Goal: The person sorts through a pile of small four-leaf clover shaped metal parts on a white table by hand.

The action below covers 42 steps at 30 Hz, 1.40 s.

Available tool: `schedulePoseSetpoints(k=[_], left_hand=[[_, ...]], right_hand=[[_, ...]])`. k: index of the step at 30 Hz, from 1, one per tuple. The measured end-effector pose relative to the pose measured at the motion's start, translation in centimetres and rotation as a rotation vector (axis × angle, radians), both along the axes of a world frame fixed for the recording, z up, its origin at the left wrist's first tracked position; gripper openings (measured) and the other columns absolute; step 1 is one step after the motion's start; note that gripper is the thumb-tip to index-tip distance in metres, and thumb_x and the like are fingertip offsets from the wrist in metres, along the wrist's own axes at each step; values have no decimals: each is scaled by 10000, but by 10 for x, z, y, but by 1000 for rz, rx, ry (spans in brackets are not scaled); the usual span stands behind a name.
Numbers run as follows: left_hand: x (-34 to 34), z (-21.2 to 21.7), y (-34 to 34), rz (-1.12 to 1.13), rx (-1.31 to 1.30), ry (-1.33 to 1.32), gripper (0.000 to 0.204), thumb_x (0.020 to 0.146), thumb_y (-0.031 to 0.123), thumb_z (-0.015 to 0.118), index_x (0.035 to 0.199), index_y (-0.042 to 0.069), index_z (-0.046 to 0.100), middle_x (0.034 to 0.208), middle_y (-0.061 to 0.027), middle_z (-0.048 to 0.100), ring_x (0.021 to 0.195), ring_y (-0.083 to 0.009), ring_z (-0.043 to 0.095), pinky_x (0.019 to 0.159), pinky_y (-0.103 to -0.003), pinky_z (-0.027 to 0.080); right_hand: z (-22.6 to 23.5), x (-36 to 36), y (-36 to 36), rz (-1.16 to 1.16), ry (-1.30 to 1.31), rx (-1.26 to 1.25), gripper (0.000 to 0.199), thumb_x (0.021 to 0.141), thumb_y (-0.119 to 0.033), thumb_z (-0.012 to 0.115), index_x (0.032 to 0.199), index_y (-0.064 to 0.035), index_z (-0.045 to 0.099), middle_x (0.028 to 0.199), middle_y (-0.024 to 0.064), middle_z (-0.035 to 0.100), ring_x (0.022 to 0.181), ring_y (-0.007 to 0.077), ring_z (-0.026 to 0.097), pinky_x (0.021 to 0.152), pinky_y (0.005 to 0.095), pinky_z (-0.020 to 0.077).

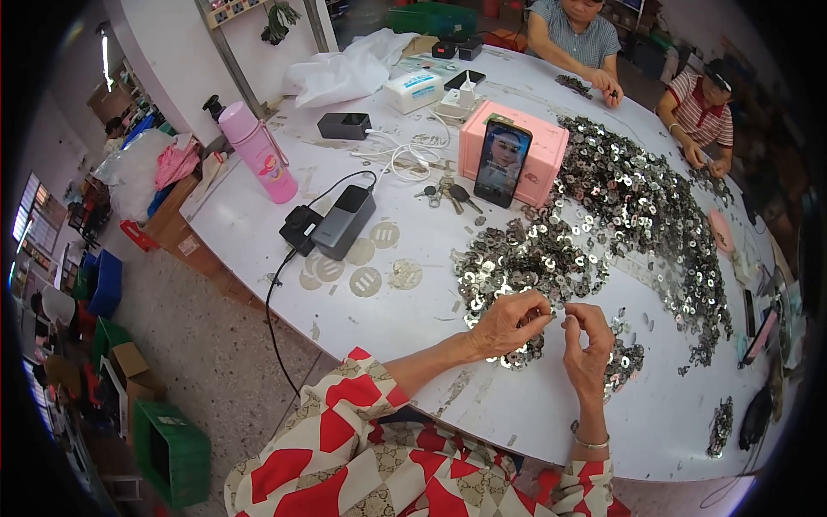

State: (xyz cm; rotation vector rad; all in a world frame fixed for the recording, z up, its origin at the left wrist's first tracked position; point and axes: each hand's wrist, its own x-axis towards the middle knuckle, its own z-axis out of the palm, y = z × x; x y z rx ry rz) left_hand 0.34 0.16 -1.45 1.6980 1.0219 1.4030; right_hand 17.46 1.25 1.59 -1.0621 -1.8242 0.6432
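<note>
Over the near edge of a heap of small shiny metal pieces [525,258], my two hands face each other with their fingertips close together. My left hand [512,323] is closed in a pinch. Thumb and fingers of my right hand [589,349] also press together, just to its right. Whatever sits between the fingertips is too small to make out. Some loose metal pieces [624,366] lie beside my right wrist. A phone [504,162] stands upright against a pink plastic box [543,164] behind the heap.
A larger metal-piece pile [646,207] stretches along the right. Keys [450,195], a grey power bank [345,222] and a pink bottle [258,151] occupy the left part of the white table [396,336]. Two people [575,39] handle pieces at the far side. A cable hangs over the left edge.
</note>
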Motion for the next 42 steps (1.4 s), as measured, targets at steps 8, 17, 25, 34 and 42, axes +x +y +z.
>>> schedulePoseSetpoints(k=[8,17,25,34,42], left_hand=[[-2,-1,-1,-24,-73,27,65,863,13,622,900,-21,582,765,-68,597,665,-108,612,578,-251,498],[1,2,-2,-12,18,29,95,828,20,617,851,-21,534,716,-95,570,603,-195,598,543,-315,473],[2,-3,-2,-1,50,34,94,823,10,615,851,-20,530,724,-108,576,604,-204,607,542,-322,474],[0,1,0,10,63,43,94,818,7,613,841,-21,526,722,-112,574,592,-216,602,530,-333,465],[-2,-3,1,26,101,85,99,816,2,616,881,-10,542,740,-101,572,603,-199,597,531,-317,469]], right_hand=[[2,-3,-1,56,-14,38,152,821,59,573,952,23,639,893,109,640,724,172,628,658,271,504],[-1,-3,-1,98,-35,67,134,805,84,591,914,23,639,857,100,637,732,160,611,662,261,492],[4,-6,-2,73,-52,60,130,810,77,594,920,24,638,866,97,632,728,157,603,668,265,489],[0,-5,1,134,-48,52,156,782,74,633,925,15,643,850,100,642,722,177,624,657,275,504],[-2,-7,2,119,-47,60,158,773,81,644,915,12,643,843,100,644,713,173,622,648,267,499]])
